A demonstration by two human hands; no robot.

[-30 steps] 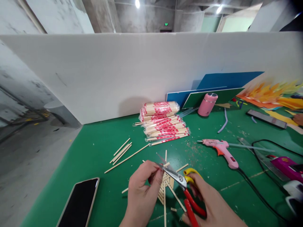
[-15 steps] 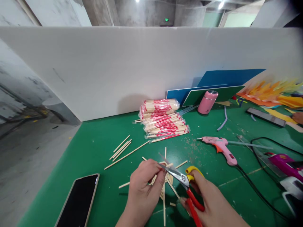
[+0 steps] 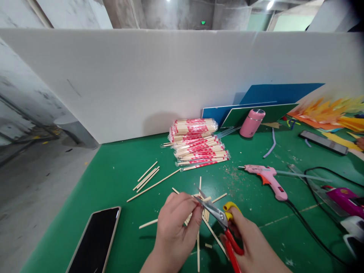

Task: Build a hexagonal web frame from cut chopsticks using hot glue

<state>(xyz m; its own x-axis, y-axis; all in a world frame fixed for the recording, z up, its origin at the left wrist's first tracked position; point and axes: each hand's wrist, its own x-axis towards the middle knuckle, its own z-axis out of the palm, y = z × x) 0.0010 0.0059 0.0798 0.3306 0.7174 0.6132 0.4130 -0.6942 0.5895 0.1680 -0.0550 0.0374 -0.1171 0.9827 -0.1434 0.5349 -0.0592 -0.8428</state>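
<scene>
My left hand (image 3: 178, 227) is closed, pinching a thin wooden stick (image 3: 148, 223) like a chopstick. One end of it pokes out left of the hand, just above the table; the rest is hidden by my fingers. My right hand (image 3: 248, 239) grips scissors (image 3: 218, 214) with red and yellow handles. The blades are parted, their tips right at my left fingertips; whether they touch the stick I cannot tell. Beneath my hands several sticks lie crossed and bunched, partly covered. A short cut piece (image 3: 208, 245) rests between the hands.
Several cut sticks (image 3: 146, 180) and a longer stick (image 3: 153, 185) lie left. Packaged chopsticks (image 3: 199, 146) are stacked behind. A phone (image 3: 93, 240) lies front left. Rightward are a pink glue gun (image 3: 267, 178) with cord, a pink bottle (image 3: 252, 123) and another person's hand (image 3: 360, 143).
The view has shifted slightly. The stick's free end sits a little farther left of my left hand. The scissor handles look slightly closer together, still in my right hand.
</scene>
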